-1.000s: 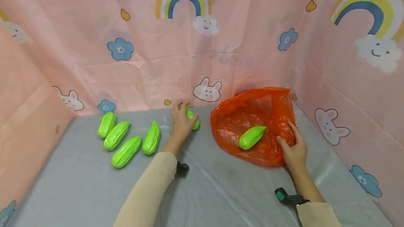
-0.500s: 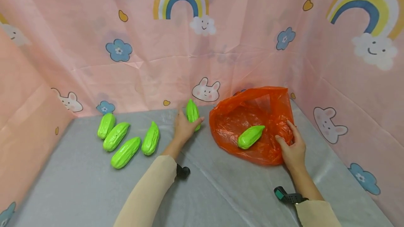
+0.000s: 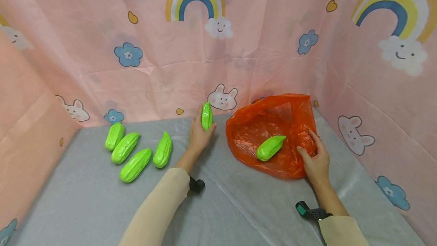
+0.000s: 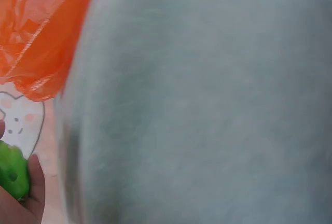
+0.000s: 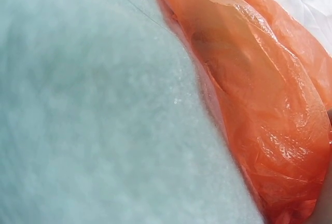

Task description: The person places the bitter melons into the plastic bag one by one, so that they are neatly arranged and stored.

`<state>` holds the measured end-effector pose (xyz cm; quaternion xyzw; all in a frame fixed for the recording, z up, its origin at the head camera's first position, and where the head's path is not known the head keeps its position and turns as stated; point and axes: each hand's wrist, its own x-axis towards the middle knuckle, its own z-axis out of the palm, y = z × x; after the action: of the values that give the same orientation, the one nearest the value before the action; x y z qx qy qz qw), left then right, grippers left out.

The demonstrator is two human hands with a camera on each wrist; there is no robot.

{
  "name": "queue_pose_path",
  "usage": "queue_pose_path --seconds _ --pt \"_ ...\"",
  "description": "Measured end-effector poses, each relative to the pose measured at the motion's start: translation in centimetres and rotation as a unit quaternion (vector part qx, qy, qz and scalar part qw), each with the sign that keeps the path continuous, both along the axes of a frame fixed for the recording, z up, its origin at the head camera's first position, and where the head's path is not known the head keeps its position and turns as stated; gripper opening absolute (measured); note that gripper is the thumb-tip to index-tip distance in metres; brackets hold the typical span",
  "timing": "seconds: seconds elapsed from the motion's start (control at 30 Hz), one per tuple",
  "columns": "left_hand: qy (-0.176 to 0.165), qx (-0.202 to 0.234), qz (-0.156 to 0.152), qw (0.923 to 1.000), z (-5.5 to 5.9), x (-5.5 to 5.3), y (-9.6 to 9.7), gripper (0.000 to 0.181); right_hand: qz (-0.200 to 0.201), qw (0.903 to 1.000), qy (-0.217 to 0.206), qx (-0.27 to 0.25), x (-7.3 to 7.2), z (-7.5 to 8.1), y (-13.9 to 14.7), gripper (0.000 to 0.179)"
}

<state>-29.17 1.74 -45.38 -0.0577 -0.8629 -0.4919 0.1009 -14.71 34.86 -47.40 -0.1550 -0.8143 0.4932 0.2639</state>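
My left hand [image 3: 199,134] grips a glossy, bright green bitter melon [image 3: 206,116] with a pointed tip, held near the back wall. In the left wrist view this bitter melon [image 4: 13,172] shows at the left edge between fingers and thumb. The thin orange plastic bag [image 3: 242,124] lies with its mouth spread wide toward me. Inside it rests another bitter melon [image 3: 271,148]. My right hand [image 3: 317,162] holds the bag's right side, thumb and fingers apart with bunched plastic between them. The right wrist view shows mostly the crinkled bag [image 5: 270,94].
Several more bitter melons [image 3: 135,165] lie on the left part of the grey cloth-covered table [image 3: 85,200], one standing apart from the others [image 3: 162,150]. A pink printed cloth [image 3: 164,67] encloses the back and both sides.
My left hand has closed round the bitter melon by the back wall and turned it more upright, its tip rising. The right hand and bag stay nearly still.
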Motion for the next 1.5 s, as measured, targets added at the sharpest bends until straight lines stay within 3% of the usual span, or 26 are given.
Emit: queue_pose_path --seconds 0.23,0.4,0.6,0.83,1.1,1.33,1.5 --pt "-0.009 0.014 -0.021 0.9996 1.5 0.2 -0.1 0.075 0.001 1.0000 0.004 0.002 0.2 -0.1 0.1 0.065" --pt "-0.011 0.025 -0.060 0.9978 1.8 0.7 0.0 0.064 0.001 1.0000 0.005 -0.001 0.3 -0.1 0.1 0.064" --pt "0.030 0.051 -0.118 0.9913 1.7 1.0 0.2 0.061 -0.001 1.0000 0.000 0.003 0.6 -0.1 0.3 0.064" --pt "0.049 0.081 -0.139 0.9857 2.5 2.4 1.0 0.057 0.001 0.9999 0.010 0.009 0.4 0.0 0.3 0.065" --pt "0.066 0.045 -0.148 0.9858 2.6 3.2 2.6 0.047 0.002 0.9997 0.024 0.005 0.0 0.0 -0.1 0.065" --pt "0.023 0.023 -0.183 0.9825 2.4 4.1 4.4 0.047 -0.015 0.9989 0.041 0.015 0.1 -0.3 0.0 0.066" --pt "0.018 0.006 -0.194 0.9808 2.1 4.4 5.6 0.046 -0.018 0.9984 0.051 0.018 -0.2 -0.5 0.1 0.067"
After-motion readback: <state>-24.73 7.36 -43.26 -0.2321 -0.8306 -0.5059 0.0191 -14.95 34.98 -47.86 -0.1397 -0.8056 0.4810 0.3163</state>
